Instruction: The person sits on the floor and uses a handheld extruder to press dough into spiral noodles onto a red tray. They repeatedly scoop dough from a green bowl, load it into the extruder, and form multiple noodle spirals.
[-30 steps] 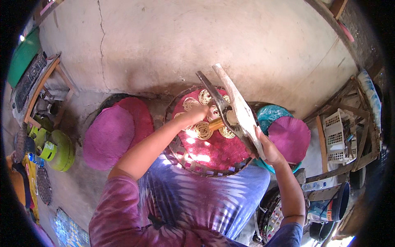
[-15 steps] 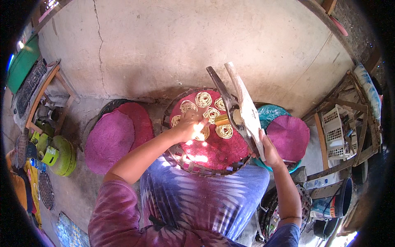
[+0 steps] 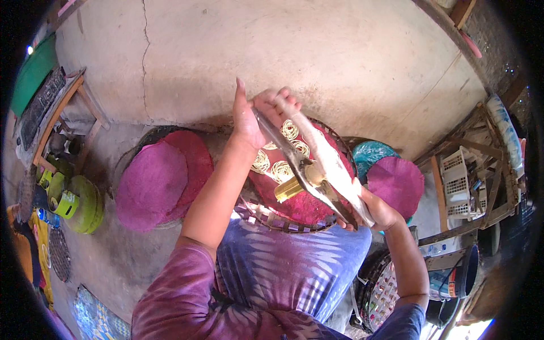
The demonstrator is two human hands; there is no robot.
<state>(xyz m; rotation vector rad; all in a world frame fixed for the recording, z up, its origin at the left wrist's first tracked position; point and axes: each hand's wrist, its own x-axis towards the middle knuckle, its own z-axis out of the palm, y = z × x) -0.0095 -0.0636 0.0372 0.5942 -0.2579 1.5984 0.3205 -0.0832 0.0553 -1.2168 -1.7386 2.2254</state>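
Note:
A wooden hand press (image 3: 323, 153), with one dark and one pale handle, slants over a round tray (image 3: 266, 222). From its middle a brass-coloured cylinder (image 3: 289, 190) points down to the left. My right hand (image 3: 381, 208) grips the near ends of both handles. At their far ends is my left hand (image 3: 255, 116), palm against the dark handle, fingers reaching round to the pale one, thumb sticking up. Several coils of pale noodle strands (image 3: 281, 171) lie on the tray's red sheet (image 3: 289, 207); the press and my hands hide part of them.
Purple and red round sheets (image 3: 152, 184) lie to the left, another purple sheet (image 3: 395, 187) on a teal basin at right. A green gas cylinder (image 3: 85, 204) stands far left. A white plastic basket (image 3: 456, 181) sits in a wooden rack at right. Beyond the tray rises a wall (image 3: 272, 51).
My left hand has left the noodle coils and moved up to the far ends of the press handles. The press has tilted further left, its cylinder lower and nearer me.

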